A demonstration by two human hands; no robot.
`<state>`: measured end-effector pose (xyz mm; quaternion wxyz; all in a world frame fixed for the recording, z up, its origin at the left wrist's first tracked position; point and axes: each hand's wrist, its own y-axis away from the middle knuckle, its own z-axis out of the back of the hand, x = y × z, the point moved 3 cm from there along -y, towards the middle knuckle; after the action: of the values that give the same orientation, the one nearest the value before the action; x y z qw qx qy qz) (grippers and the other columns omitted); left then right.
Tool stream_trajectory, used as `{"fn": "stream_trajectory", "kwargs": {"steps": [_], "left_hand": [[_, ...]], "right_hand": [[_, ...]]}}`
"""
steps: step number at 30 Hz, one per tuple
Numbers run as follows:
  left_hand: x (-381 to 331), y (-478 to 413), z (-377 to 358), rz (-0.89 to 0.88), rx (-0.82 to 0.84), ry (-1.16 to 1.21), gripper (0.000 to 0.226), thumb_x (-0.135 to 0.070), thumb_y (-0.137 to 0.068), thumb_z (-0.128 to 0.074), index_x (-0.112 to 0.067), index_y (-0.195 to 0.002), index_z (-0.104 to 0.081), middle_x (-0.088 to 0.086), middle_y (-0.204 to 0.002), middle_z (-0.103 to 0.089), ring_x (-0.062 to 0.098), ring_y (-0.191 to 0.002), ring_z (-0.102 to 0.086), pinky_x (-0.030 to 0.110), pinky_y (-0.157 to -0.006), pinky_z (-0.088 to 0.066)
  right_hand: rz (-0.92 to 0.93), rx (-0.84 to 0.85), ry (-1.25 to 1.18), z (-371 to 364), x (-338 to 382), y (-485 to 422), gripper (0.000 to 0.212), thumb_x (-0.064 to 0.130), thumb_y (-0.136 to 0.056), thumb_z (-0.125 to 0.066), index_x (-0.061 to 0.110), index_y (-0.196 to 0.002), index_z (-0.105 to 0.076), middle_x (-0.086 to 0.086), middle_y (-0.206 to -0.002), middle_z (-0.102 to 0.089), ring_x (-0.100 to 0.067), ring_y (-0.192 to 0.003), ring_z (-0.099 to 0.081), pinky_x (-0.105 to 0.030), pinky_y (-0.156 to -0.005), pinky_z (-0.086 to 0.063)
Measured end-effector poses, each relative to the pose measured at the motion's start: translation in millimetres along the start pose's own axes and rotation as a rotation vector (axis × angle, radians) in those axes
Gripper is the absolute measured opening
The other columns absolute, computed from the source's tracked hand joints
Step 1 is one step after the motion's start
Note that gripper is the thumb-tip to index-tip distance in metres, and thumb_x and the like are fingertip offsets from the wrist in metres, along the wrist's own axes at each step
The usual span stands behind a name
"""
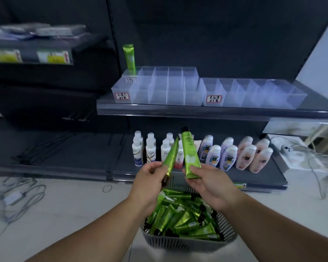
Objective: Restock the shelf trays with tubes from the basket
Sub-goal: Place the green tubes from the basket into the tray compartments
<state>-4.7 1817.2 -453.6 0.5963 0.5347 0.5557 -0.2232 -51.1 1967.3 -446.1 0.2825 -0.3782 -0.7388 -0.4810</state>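
Above the basket (189,241), two green tubes are held up, one per hand. The left hand (151,178) is closed around the cap end of a tilted tube (171,157), crimped tail pointing up. The right hand (204,180) is clamped on the crimped tail of an upright tube (188,152), black cap uppermost. More tubes of the same kind are heaped loosely in the grey basket on the floor.

The tubes are judged light, soft-walled and slightly slick; a hold on the mid-body is advised, since the flat crimp gives little purchase.

On the upper shelf, two clear divided trays (159,91) are noted; one tube (129,58) stands in the back-left compartment, and the others look empty. Small bottles (206,152) are lined on the lower shelf.
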Motion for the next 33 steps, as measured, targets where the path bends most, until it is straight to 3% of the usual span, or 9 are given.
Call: {"fn": "stream_trajectory", "kwargs": {"steps": [3,6,9,12,17,21,25,30,33], "left_hand": [[-17,26,-7,-0.072,0.105,-0.051,0.024,-0.005,-0.084,-0.067,-0.018,-0.102,-0.058,0.003,-0.089,-0.054,0.022,-0.09,-0.058,0.047,-0.101,-0.043],[-33,40,-8,-0.148,0.204,-0.123,0.044,0.0,-0.08,-0.069,-0.018,-0.116,-0.053,0.002,-0.088,-0.051,0.022,-0.093,-0.059,0.039,-0.097,-0.044],[-46,49,-6,-0.155,0.286,-0.215,0.057,-0.002,-0.078,-0.073,-0.02,-0.128,-0.051,0.006,-0.107,-0.063,0.022,-0.1,-0.062,0.031,-0.084,-0.049],[-60,60,-4,-0.185,0.316,-0.298,0.048,-0.008,-0.077,-0.075,-0.022,-0.12,-0.059,0.002,-0.103,-0.069,0.008,-0.085,-0.064,0.017,-0.066,-0.047],[-72,66,6,-0.225,0.17,-0.383,0.045,-0.004,-0.081,-0.069,-0.022,-0.119,-0.054,-0.001,-0.099,-0.065,0.014,-0.087,-0.06,0.029,-0.078,-0.048],[-80,67,15,-0.274,0.08,-0.389,0.04,-0.01,-0.085,-0.066,-0.023,-0.118,-0.047,-0.002,-0.101,-0.062,0.012,-0.085,-0.056,0.025,-0.072,-0.043],[-90,73,13,-0.364,0.056,-0.386,0.027,-0.026,-0.091,-0.062,-0.031,-0.112,-0.046,-0.007,-0.101,-0.061,0.009,-0.093,-0.057,0.02,-0.068,-0.042],[-105,71,10,-0.368,-0.007,-0.316,0.013,-0.035,-0.094,-0.055,-0.025,-0.103,-0.055,0.001,-0.092,-0.063,0.014,-0.076,-0.057,0.025,-0.061,-0.045],[-116,60,11,-0.352,-0.012,-0.224,0.021,-0.036,-0.093,-0.055,-0.021,-0.108,-0.056,0.003,-0.098,-0.065,0.017,-0.091,-0.061,0.032,-0.08,-0.049]], "right_hand": [[0.045,0.051,0.018,-12,16,25,0.019,0.002,-0.095,-0.052,0.002,-0.111,-0.062,-0.013,-0.094,-0.073,-0.021,-0.087,-0.068,-0.032,-0.079,-0.053],[0.064,0.089,0.015,-22,27,47,0.017,0.003,-0.095,-0.052,0.003,-0.109,-0.062,-0.013,-0.092,-0.072,-0.023,-0.084,-0.065,-0.032,-0.079,-0.052],[0.099,0.105,0.077,-29,35,63,0.016,0.004,-0.096,-0.052,0.004,-0.109,-0.061,-0.013,-0.09,-0.072,-0.022,-0.08,-0.065,-0.032,-0.075,-0.05],[0.133,0.12,0.129,-34,41,74,0.015,0.005,-0.097,-0.051,0.004,-0.108,-0.06,-0.014,-0.089,-0.071,-0.022,-0.081,-0.065,-0.036,-0.08,-0.051],[0.246,0.066,0.212,-40,54,88,0.017,0.005,-0.097,-0.05,0.007,-0.111,-0.059,-0.014,-0.095,-0.072,-0.02,-0.082,-0.067,-0.033,-0.077,-0.053],[0.328,0.023,0.264,-40,64,97,0.029,0.003,-0.096,-0.051,0.023,-0.117,-0.055,-0.016,-0.098,-0.072,-0.022,-0.085,-0.072,-0.034,-0.08,-0.057],[0.343,0.039,0.303,-42,71,102,0.02,0.003,-0.096,-0.052,0.009,-0.11,-0.065,-0.013,-0.096,-0.073,-0.019,-0.09,-0.072,-0.032,-0.085,-0.056],[0.397,0.059,0.442,-47,79,109,0.017,0.005,-0.094,-0.055,0.009,-0.104,-0.069,-0.013,-0.09,-0.074,-0.016,-0.084,-0.07,-0.027,-0.081,-0.056],[0.354,0.119,0.44,-49,81,113,0.017,0.003,-0.094,-0.053,0.006,-0.099,-0.069,-0.014,-0.08,-0.071,-0.017,-0.074,-0.066,-0.029,-0.077,-0.057]]}}
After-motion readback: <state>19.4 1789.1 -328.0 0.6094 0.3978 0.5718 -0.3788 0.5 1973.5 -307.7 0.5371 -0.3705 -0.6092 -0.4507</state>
